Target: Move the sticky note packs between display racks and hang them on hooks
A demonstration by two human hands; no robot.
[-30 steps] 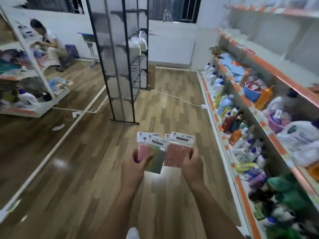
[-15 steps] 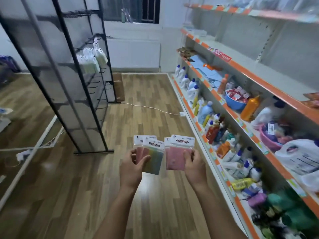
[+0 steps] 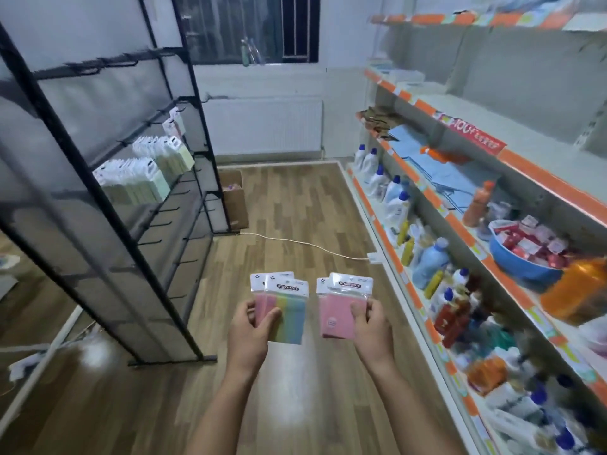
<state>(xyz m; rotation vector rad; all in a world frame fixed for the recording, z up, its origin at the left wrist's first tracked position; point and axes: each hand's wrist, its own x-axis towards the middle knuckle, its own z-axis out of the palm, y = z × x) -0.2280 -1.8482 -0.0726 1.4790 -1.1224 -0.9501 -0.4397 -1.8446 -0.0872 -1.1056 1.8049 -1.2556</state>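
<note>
Sticky note packs (image 3: 285,307) in left grip (image 3: 248,336); pink packs (image 3: 340,307) in right grip (image 3: 372,333); hung packs (image 3: 147,172) fill black rack (image 3: 108,205).

A black mesh display rack (image 3: 108,205) stands on the wood-plank floor (image 3: 295,205), with pale sticky note packs (image 3: 144,172) hanging in rows from its hooks. A cardboard box (image 3: 235,198) sits on the floor at its far end, and a white cable (image 3: 305,244) trails across the planks. Opposite, the orange-edged shelves (image 3: 460,224) carry detergent bottles (image 3: 391,195) and a blue bowl (image 3: 522,261) of packets.
</note>
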